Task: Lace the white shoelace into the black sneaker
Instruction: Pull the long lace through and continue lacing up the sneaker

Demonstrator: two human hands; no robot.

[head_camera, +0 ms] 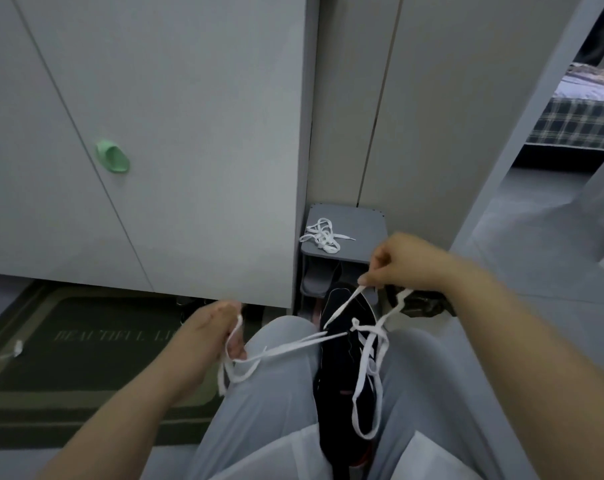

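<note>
The black sneaker (342, 358) stands wedged between the person's knees, toe pointing away. The white shoelace (293, 346) is drawn out from it to both sides. The left hand (214, 334) has its fingers curled round one run of lace, with slack hanging below it in a loop. The right hand (400, 261) is raised above the toe and pinches another run between thumb and forefinger. The strands meet in a small crossing over the upper part of the shoe, and a long loop hangs down along the shoe's side. Against the dark upper it is hard to say whether that crossing is a knot or only a twist, or which eyelets are already threaded.

The step in hand looks like taking up slack after a pass. It goes best if both hands pull evenly and outward, so the crossing sits flat on the tongue and the two ends come out about the same length. The flat lace should be smoothed before the next eyelet, since a twist locked in now will show. The knees should grip the shoe firmly so it does not turn. The hanging loop needs drawing through first, or it may snag.

A second white lace (323, 237) lies bundled on the grey shoe rack (362, 223) beyond, well apart from the work.
</note>
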